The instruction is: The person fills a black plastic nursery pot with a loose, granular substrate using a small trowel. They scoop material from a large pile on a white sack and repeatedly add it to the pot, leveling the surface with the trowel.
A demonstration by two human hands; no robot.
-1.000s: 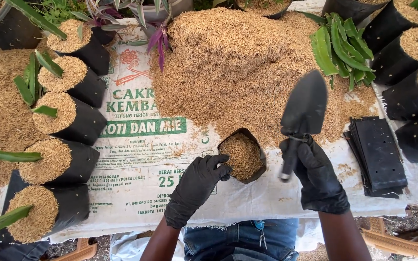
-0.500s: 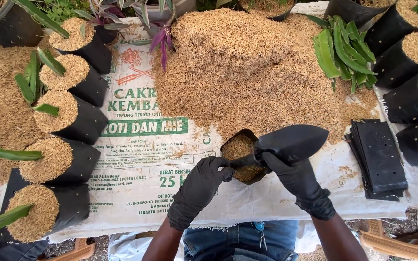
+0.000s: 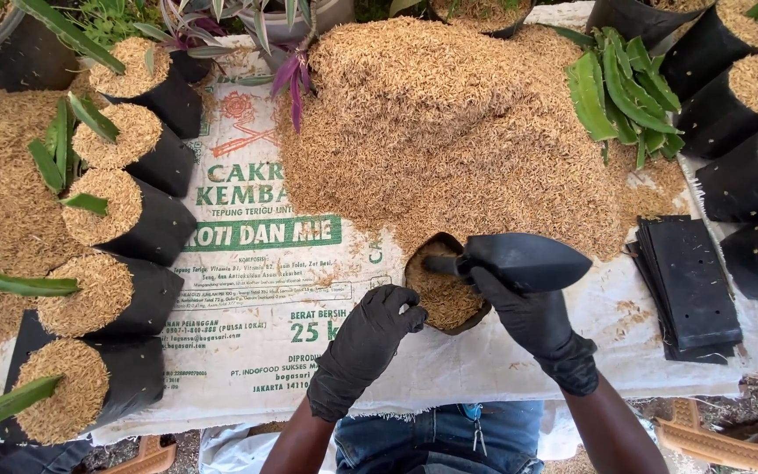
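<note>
Both hands wear black gloves, with bare forearms rising from the bottom edge. The left hand (image 3: 370, 338) lies palm down, its fingers curled loosely, knuckles pointing up and to the right toward the other hand. The right hand (image 3: 524, 307) sits just beside it, slightly higher, fingers wrapped in a closed grip, wrist bent and forearm angling down to the right.

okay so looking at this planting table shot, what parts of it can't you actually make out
All from the head view:
- Bottom of the small black bag: hidden by the rice husk fill and both hands.
- Right hand palm: turned away, wrapped round the black scoop.
- Left hand fingertips: curled at the bag's rim, so contact is unclear.
- Filled black bags at right: cut off by the frame edge.
- What lies under the husk pile: buried.
</note>
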